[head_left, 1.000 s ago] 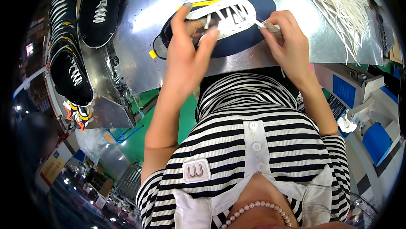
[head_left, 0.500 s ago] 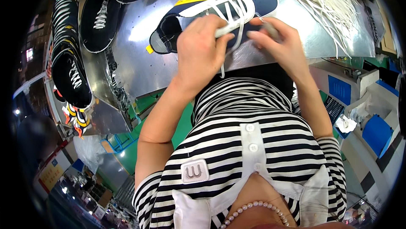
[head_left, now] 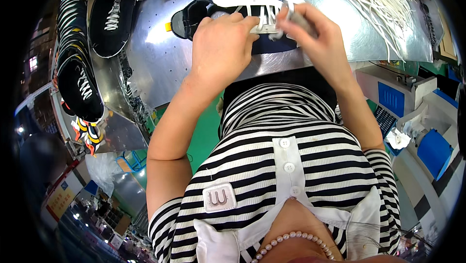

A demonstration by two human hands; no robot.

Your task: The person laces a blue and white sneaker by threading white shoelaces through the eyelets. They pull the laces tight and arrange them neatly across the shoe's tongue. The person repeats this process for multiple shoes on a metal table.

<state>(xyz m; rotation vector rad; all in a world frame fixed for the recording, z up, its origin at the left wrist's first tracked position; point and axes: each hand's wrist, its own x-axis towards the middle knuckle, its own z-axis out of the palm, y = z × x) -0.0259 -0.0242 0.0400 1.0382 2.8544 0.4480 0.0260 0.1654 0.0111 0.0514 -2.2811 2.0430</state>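
A dark navy shoe upper (head_left: 277, 46) with white stripes, a yellow strip and a yellow heel tab lies on the metal tabletop, its heel to the left. White shoelace (head_left: 262, 15) runs across its eyelet opening. My left hand (head_left: 221, 44) is closed on the near edge of the upper, beside the eyelets, with fingertips at the lace. Over the toe end of the lacing is my right hand (head_left: 318, 32), its fingers curled around a small grey-handled tool (head_left: 305, 22). That tool is blurred and mostly hidden by the fingers.
Loose white laces (head_left: 371, 6) are heaped at the far right of the metal table (head_left: 160, 64). At the left stand a laced black shoe upper (head_left: 110, 20) and a long stack of uppers (head_left: 80, 86). Grey and blue equipment (head_left: 393, 95) stands beyond the right table edge.
The upper has turned flatter and shifted slightly away from me. My left hand has moved a little left, and the right hand has come over the lacing. The hanging lace loop no longer shows.
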